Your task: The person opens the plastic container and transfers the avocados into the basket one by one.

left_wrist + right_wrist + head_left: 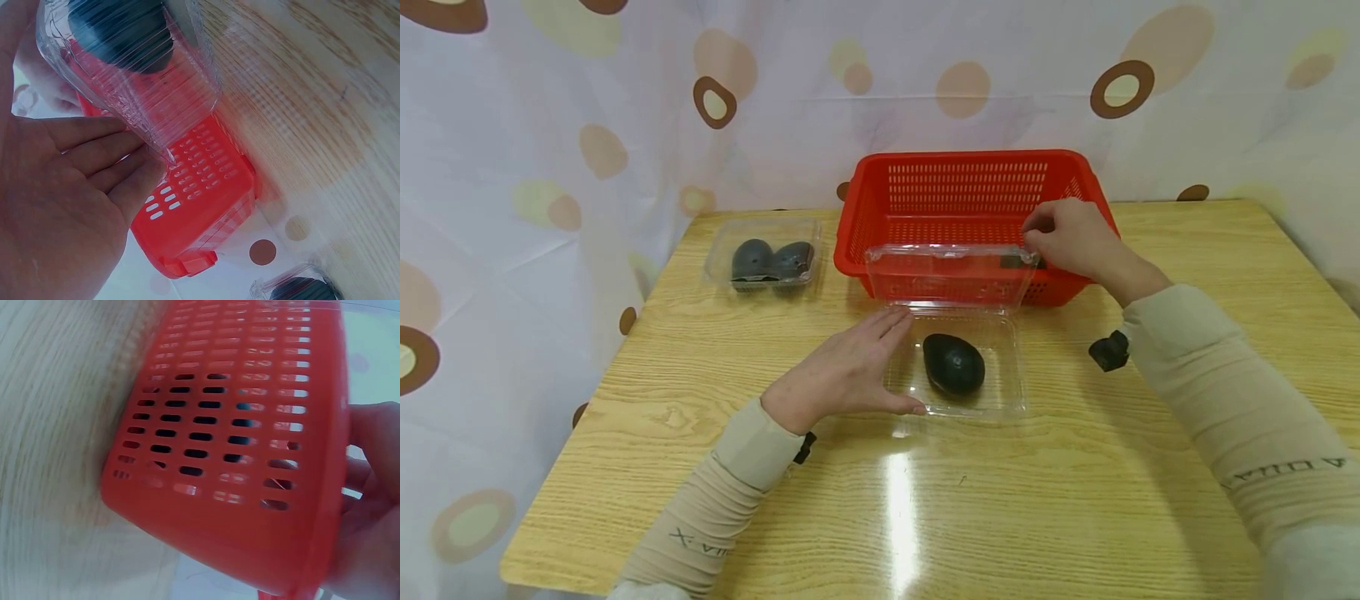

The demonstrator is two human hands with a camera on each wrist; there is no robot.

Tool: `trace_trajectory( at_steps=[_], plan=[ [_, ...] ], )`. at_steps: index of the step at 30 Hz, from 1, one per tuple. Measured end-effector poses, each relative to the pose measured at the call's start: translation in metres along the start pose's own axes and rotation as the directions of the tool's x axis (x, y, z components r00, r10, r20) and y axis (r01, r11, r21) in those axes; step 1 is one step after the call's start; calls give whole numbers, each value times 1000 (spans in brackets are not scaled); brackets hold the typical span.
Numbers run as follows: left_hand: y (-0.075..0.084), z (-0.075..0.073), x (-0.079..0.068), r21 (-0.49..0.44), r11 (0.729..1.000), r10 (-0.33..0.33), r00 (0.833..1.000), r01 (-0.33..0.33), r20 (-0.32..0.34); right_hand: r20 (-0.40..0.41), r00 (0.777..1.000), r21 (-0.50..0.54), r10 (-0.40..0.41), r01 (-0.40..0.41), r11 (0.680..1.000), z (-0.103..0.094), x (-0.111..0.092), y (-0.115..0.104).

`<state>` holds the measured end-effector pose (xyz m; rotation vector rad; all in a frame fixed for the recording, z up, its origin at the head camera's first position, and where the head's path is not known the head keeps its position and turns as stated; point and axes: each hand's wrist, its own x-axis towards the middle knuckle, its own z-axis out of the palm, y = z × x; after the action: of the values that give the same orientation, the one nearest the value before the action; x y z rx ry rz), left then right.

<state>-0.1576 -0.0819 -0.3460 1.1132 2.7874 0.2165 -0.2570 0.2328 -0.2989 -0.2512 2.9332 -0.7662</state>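
The basket (859, 212) is red, the avocado (953, 364) blackish, the cloth (805, 133) brown-spotted.

Wood-grain counter (1037, 500) occupied by red basket (880, 192) at rear, open clear box (1002, 358) before it, closed box (775, 227) at left.

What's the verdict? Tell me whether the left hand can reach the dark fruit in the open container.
Probably yes: the left hand is at the open container, whose lid stands raised on the far side, leaving the dark fruit uncovered.
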Motion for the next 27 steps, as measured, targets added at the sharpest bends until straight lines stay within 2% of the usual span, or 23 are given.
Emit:
trace_trajectory(
  at_steps=[9, 27],
  plan=[
    [0, 0, 0, -6, 1000, 2, 1000, -2, -9, -129, 990, 47, -60, 66, 997, -12, -17, 1],
    [0, 1, 0, -2, 1000, 7, 1000, -7, -17, -211, 971, 53, -114, 128, 990, -22, -63, -2]
  ],
)
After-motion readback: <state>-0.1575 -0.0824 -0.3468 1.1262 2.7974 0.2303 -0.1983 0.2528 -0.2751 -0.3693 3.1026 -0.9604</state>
